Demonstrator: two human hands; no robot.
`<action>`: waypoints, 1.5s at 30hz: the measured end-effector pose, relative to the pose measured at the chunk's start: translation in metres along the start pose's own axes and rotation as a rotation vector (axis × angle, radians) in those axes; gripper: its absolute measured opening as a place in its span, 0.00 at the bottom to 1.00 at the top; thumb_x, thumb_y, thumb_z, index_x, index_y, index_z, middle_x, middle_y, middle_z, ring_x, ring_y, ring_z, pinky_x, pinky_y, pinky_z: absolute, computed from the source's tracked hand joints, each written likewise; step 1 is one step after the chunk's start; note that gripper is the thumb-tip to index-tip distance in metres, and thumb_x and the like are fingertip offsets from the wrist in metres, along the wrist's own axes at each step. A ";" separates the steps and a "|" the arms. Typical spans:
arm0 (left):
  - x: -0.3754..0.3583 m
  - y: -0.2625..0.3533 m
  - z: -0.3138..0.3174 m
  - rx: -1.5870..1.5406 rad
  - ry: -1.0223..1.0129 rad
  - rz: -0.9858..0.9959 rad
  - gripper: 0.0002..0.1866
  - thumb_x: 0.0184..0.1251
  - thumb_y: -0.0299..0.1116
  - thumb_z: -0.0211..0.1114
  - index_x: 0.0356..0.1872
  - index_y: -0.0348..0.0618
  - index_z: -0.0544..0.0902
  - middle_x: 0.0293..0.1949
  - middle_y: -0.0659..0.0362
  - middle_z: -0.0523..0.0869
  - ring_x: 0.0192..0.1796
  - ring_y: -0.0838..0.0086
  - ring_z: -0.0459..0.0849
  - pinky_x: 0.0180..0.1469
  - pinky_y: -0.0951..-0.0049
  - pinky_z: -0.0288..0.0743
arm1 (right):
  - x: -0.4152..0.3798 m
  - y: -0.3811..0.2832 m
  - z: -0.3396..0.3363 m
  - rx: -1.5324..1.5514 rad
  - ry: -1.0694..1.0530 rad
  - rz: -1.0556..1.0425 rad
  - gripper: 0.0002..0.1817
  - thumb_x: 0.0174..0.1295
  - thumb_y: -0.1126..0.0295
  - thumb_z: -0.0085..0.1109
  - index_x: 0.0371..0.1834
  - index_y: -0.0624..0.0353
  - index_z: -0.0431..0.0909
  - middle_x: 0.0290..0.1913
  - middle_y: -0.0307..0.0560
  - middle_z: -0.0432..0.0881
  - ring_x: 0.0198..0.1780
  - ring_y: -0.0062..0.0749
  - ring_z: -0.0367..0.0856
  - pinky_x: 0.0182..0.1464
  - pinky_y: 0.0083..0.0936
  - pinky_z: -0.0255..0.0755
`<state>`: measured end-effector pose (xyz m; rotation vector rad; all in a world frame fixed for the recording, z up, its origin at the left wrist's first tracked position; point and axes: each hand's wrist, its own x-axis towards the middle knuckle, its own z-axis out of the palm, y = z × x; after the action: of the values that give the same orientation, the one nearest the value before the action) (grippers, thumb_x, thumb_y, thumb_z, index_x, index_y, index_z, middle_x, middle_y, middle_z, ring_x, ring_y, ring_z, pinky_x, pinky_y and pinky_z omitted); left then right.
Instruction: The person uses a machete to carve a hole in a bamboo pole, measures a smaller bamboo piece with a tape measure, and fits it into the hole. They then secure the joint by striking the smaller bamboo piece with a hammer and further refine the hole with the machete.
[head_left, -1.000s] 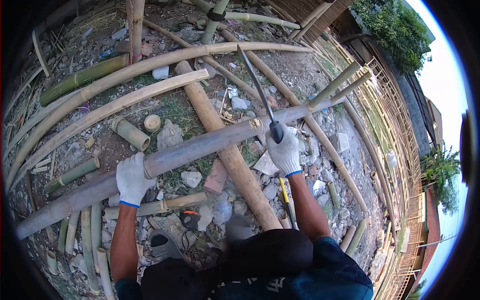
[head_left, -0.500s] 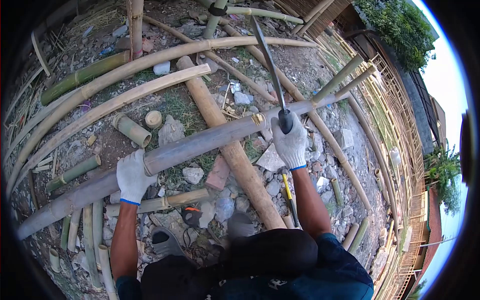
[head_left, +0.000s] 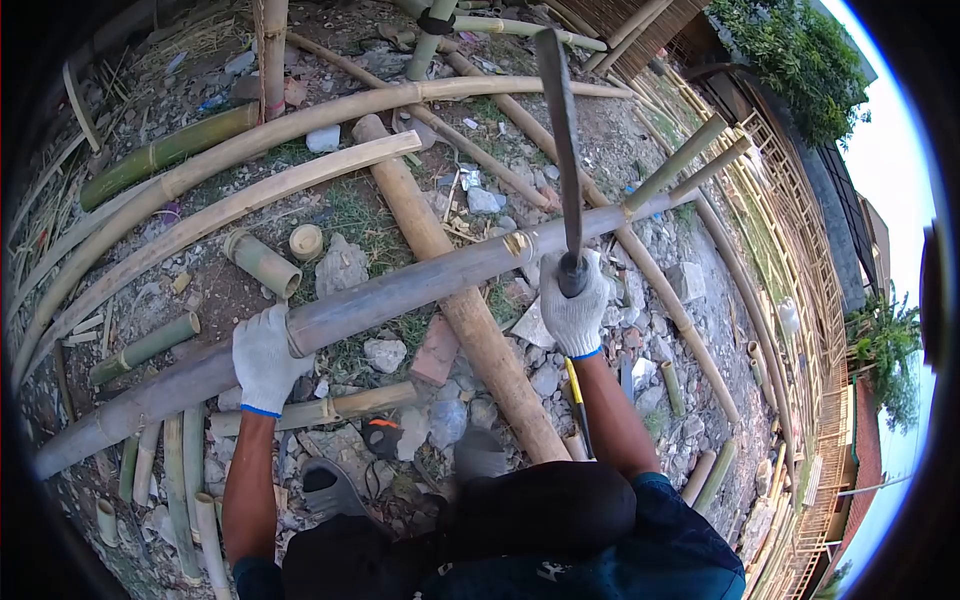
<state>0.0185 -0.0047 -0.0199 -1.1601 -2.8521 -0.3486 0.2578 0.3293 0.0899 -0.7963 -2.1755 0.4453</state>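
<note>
A long grey bamboo pole (head_left: 400,287) slants across the view, resting over a thicker tan pole (head_left: 490,350). My left hand (head_left: 268,360), in a white knit glove with a blue cuff, is wrapped round the grey pole left of the crossing. In my gloved right hand (head_left: 573,318) is the dark handle of a machete (head_left: 563,130). Its long blade points up and away from me, past the right part of the pole. Near the machete, a pale chipped notch (head_left: 517,243) shows on the pole's upper side.
Broken stones and bricks (head_left: 436,350) cover the ground. Short bamboo pieces (head_left: 262,262) lie to the left, and an orange-and-black tape measure (head_left: 381,437) sits near a grey sandal (head_left: 333,488). A yellow-and-black tool handle (head_left: 578,405) leans below my right hand. Long curved poles (head_left: 300,118) lie beyond.
My right hand has dropped slightly towards me, and the machete blade has swung to the right, now more upright. My left hand and the grey pole have stayed in place.
</note>
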 end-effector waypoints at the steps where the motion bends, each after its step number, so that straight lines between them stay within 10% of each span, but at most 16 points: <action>1: 0.003 0.000 0.000 0.005 0.002 -0.007 0.41 0.41 0.48 0.85 0.60 0.48 0.79 0.50 0.58 0.87 0.57 0.62 0.86 0.63 0.58 0.73 | -0.016 0.040 0.017 0.010 0.066 0.014 0.12 0.66 0.65 0.71 0.33 0.57 0.77 0.27 0.55 0.82 0.33 0.57 0.86 0.35 0.45 0.75; 5: -0.001 0.005 -0.004 0.069 -0.060 -0.037 0.42 0.41 0.49 0.86 0.61 0.47 0.78 0.50 0.58 0.87 0.57 0.62 0.86 0.64 0.58 0.73 | -0.043 0.130 0.029 -0.372 -0.448 0.154 0.16 0.57 0.76 0.59 0.49 0.58 0.85 0.41 0.66 0.87 0.57 0.65 0.83 0.64 0.53 0.74; 13: -0.004 0.000 0.004 0.007 0.013 0.017 0.43 0.39 0.49 0.87 0.60 0.46 0.78 0.50 0.55 0.87 0.57 0.59 0.86 0.65 0.56 0.73 | -0.026 0.066 0.016 0.000 -0.020 0.104 0.10 0.65 0.65 0.70 0.41 0.59 0.83 0.32 0.59 0.85 0.35 0.61 0.85 0.41 0.48 0.76; 16: 0.004 0.007 -0.004 0.027 -0.103 -0.032 0.46 0.37 0.50 0.88 0.61 0.44 0.77 0.51 0.52 0.87 0.58 0.56 0.87 0.63 0.55 0.77 | -0.047 0.130 0.024 -0.359 -0.462 0.100 0.16 0.61 0.62 0.70 0.49 0.57 0.87 0.45 0.62 0.88 0.51 0.63 0.86 0.54 0.53 0.77; 22: 0.046 0.011 -0.048 -0.071 -0.491 -0.057 0.49 0.38 0.54 0.86 0.61 0.38 0.74 0.52 0.44 0.89 0.55 0.45 0.90 0.57 0.50 0.84 | -0.055 0.136 0.033 -0.266 -0.560 0.383 0.18 0.63 0.58 0.69 0.52 0.56 0.87 0.47 0.63 0.88 0.51 0.59 0.87 0.54 0.50 0.78; 25: 0.051 0.017 -0.042 -0.045 -0.550 -0.034 0.46 0.41 0.56 0.82 0.58 0.36 0.75 0.49 0.42 0.90 0.52 0.44 0.91 0.56 0.50 0.85 | -0.051 0.129 0.028 -0.045 -0.482 0.422 0.23 0.66 0.52 0.69 0.56 0.56 0.86 0.43 0.59 0.89 0.47 0.55 0.88 0.52 0.48 0.78; 27: 0.048 0.011 -0.031 -0.025 -0.528 -0.027 0.45 0.41 0.57 0.81 0.57 0.37 0.75 0.49 0.41 0.90 0.53 0.44 0.91 0.56 0.50 0.84 | -0.021 0.107 -0.001 0.188 -0.582 0.658 0.26 0.69 0.50 0.70 0.58 0.60 0.84 0.33 0.45 0.85 0.32 0.32 0.85 0.39 0.36 0.78; 35: 0.022 0.031 -0.022 0.100 -0.295 -0.053 0.44 0.40 0.52 0.87 0.58 0.43 0.79 0.46 0.47 0.91 0.49 0.50 0.92 0.57 0.52 0.84 | 0.059 0.113 -0.045 0.968 0.419 0.465 0.10 0.78 0.63 0.67 0.42 0.55 0.77 0.26 0.28 0.72 0.23 0.12 0.68 0.25 0.18 0.62; 37: 0.022 0.029 -0.018 0.113 -0.287 -0.041 0.44 0.39 0.52 0.87 0.59 0.43 0.79 0.45 0.48 0.91 0.49 0.51 0.91 0.57 0.53 0.83 | 0.011 0.122 0.006 0.798 0.444 0.608 0.14 0.73 0.59 0.70 0.45 0.58 0.79 0.27 0.33 0.78 0.25 0.22 0.77 0.30 0.27 0.70; 38: 0.020 0.027 -0.018 0.118 -0.279 -0.038 0.44 0.39 0.51 0.88 0.59 0.43 0.79 0.45 0.48 0.90 0.49 0.51 0.91 0.57 0.53 0.83 | -0.029 0.160 0.033 0.293 0.091 0.519 0.13 0.69 0.60 0.70 0.45 0.57 0.79 0.29 0.37 0.79 0.27 0.27 0.78 0.32 0.30 0.73; 39: 0.017 0.028 -0.020 0.119 -0.285 -0.049 0.44 0.39 0.51 0.88 0.59 0.43 0.79 0.46 0.48 0.90 0.50 0.51 0.91 0.57 0.53 0.83 | -0.059 0.194 0.041 -0.094 -0.237 0.236 0.13 0.66 0.62 0.70 0.44 0.56 0.79 0.31 0.41 0.79 0.30 0.33 0.80 0.34 0.34 0.75; 41: 0.020 0.032 -0.019 0.120 -0.281 -0.075 0.44 0.38 0.51 0.88 0.59 0.43 0.79 0.46 0.48 0.90 0.50 0.51 0.91 0.58 0.53 0.83 | -0.045 0.197 0.020 -0.261 -0.252 -0.089 0.13 0.60 0.66 0.71 0.43 0.55 0.79 0.35 0.50 0.80 0.35 0.43 0.84 0.38 0.41 0.79; 43: 0.014 0.029 -0.020 0.099 -0.286 -0.074 0.43 0.38 0.52 0.88 0.58 0.43 0.80 0.46 0.49 0.90 0.50 0.51 0.91 0.58 0.53 0.83 | -0.001 0.146 -0.021 0.308 -0.377 0.750 0.16 0.66 0.57 0.72 0.45 0.57 0.82 0.32 0.40 0.83 0.32 0.29 0.85 0.37 0.33 0.78; 45: 0.018 0.030 -0.015 0.098 -0.258 -0.076 0.42 0.38 0.51 0.88 0.57 0.43 0.80 0.46 0.49 0.90 0.51 0.52 0.91 0.58 0.53 0.83 | 0.038 0.128 -0.051 0.640 -0.063 0.732 0.12 0.71 0.60 0.70 0.47 0.55 0.80 0.30 0.32 0.78 0.26 0.16 0.75 0.30 0.22 0.70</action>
<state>0.0258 0.0245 0.0026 -1.1583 -3.0984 -0.0633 0.3279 0.4534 0.0748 -1.1758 -1.5607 1.4537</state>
